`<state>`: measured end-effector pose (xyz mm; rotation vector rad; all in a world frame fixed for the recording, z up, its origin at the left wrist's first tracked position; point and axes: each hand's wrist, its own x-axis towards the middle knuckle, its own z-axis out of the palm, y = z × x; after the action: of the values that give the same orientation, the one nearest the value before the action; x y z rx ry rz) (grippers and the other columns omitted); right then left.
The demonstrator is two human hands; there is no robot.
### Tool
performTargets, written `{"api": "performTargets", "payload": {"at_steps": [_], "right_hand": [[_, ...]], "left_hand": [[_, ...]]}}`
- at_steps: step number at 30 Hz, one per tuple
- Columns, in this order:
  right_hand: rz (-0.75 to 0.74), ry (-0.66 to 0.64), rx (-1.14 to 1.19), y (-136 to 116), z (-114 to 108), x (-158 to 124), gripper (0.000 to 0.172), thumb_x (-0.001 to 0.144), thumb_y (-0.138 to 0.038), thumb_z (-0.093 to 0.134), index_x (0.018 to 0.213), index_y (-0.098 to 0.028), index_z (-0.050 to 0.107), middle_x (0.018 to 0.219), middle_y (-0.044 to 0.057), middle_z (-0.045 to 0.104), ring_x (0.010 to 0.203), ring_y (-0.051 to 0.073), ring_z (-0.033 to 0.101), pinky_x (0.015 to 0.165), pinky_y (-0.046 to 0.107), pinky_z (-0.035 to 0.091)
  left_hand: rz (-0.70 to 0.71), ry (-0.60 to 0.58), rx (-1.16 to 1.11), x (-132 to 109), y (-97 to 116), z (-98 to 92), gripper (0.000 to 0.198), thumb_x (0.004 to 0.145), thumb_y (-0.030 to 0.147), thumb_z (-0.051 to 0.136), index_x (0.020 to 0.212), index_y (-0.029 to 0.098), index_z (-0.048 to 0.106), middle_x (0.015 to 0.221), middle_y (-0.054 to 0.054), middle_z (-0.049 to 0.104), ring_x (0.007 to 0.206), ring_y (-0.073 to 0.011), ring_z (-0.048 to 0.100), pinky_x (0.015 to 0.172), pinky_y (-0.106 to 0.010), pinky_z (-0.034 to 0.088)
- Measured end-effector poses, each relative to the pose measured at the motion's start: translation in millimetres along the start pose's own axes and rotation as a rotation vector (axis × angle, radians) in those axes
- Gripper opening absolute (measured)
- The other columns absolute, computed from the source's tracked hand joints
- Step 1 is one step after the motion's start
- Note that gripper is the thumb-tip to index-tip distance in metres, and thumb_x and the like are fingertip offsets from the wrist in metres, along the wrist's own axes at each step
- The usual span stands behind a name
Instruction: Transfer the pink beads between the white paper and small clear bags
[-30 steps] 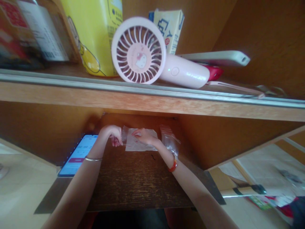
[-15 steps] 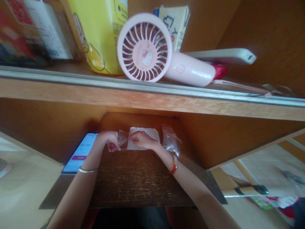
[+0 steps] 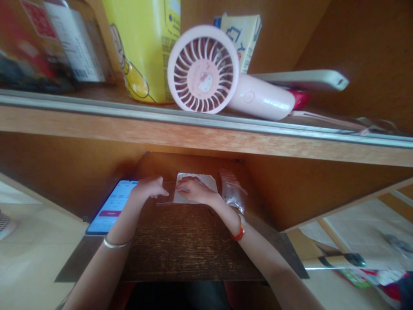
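Observation:
A clear plastic bag (image 3: 165,199) lies flat on the dark wooden desk, between my two hands. My left hand (image 3: 151,188) is over its left end, thumb and a finger apart; the other fingers are hidden. My right hand (image 3: 194,190) rests on a white sheet (image 3: 210,183), fingers loosely stretched towards its left edge, beside the bag. What the sheet is made of, I cannot tell. To the right lies a stack of small clear plastic bags (image 3: 232,193).
A phone (image 3: 102,224) showing a timer lies left of my left forearm. Above the desk, a shelf edge (image 3: 206,133) runs across, bearing a pink handheld fan (image 3: 264,98), a yellow container (image 3: 146,56), a small carton (image 3: 251,41) and a white device (image 3: 322,79). Wooden side walls enclose the desk.
My left hand has opened from the bag's edge and turned, and the bag now lies flatter. My right hand's fingers have spread a little on the sheet. The view has shifted slightly.

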<state>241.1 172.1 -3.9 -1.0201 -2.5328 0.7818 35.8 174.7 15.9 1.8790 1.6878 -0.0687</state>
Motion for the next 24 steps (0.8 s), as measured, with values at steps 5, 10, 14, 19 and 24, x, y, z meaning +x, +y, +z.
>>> {"api": "performTargets", "payload": {"at_steps": [5, 10, 14, 19, 24], "right_hand": [[0.170, 0.121, -0.132, 5.3, -32.0, -26.9, 0.025, 0.084, -0.015, 0.055, 0.100, -0.023, 0.072, 0.114, 0.004, 0.069, 0.104, 0.023, 0.064, 0.092, 0.036, 0.044], [0.384, 0.285, -0.079, 51.8, -65.8, -74.4, 0.029, 0.079, -0.003, 0.050, 0.095, -0.018, 0.069, 0.099, 0.008, 0.071, 0.092, 0.020, 0.064, 0.082, 0.031, 0.046], [0.619, 0.338, 0.017, 101.2, -82.0, -110.5, 0.023, 0.068, -0.004, 0.062, 0.088, -0.015, 0.061, 0.087, 0.006, 0.066, 0.080, 0.016, 0.059, 0.070, 0.024, 0.045], [0.682, 0.237, 0.139, 127.1, -86.7, -128.4, 0.030, 0.060, 0.001, 0.064, 0.085, -0.014, 0.057, 0.072, 0.000, 0.060, 0.063, 0.012, 0.056, 0.056, 0.020, 0.043], [0.711, 0.171, 0.251, 121.4, -98.9, -129.7, 0.029, 0.058, -0.002, 0.067, 0.083, -0.015, 0.057, 0.061, -0.004, 0.059, 0.051, 0.010, 0.053, 0.045, 0.019, 0.039]], "left_hand": [[0.261, 0.126, -0.012, 8.4, 31.0, 5.2, 0.025, 0.072, 0.042, 0.062, 0.070, 0.018, 0.058, 0.066, -0.001, 0.062, 0.063, -0.0154, 0.055, 0.056, -0.024, 0.034], [0.509, 0.092, -0.164, 19.9, 67.3, 15.2, 0.028, 0.079, 0.046, 0.057, 0.079, 0.018, 0.059, 0.076, -0.003, 0.063, 0.069, -0.0156, 0.055, 0.061, -0.024, 0.037], [0.584, 0.088, -0.214, 24.7, 105.2, 28.7, 0.032, 0.080, 0.047, 0.058, 0.092, 0.017, 0.057, 0.086, -0.006, 0.065, 0.075, -0.0169, 0.057, 0.064, -0.025, 0.040], [0.708, 0.000, -0.271, 30.4, 148.4, 55.0, 0.024, 0.084, 0.038, 0.057, 0.094, 0.016, 0.057, 0.090, -0.010, 0.066, 0.082, -0.0194, 0.061, 0.071, -0.028, 0.044], [0.795, -0.007, -0.365, 36.5, 168.4, 84.1, 0.020, 0.082, 0.030, 0.061, 0.098, 0.018, 0.059, 0.101, -0.012, 0.068, 0.091, -0.0212, 0.063, 0.078, -0.030, 0.046]]}}
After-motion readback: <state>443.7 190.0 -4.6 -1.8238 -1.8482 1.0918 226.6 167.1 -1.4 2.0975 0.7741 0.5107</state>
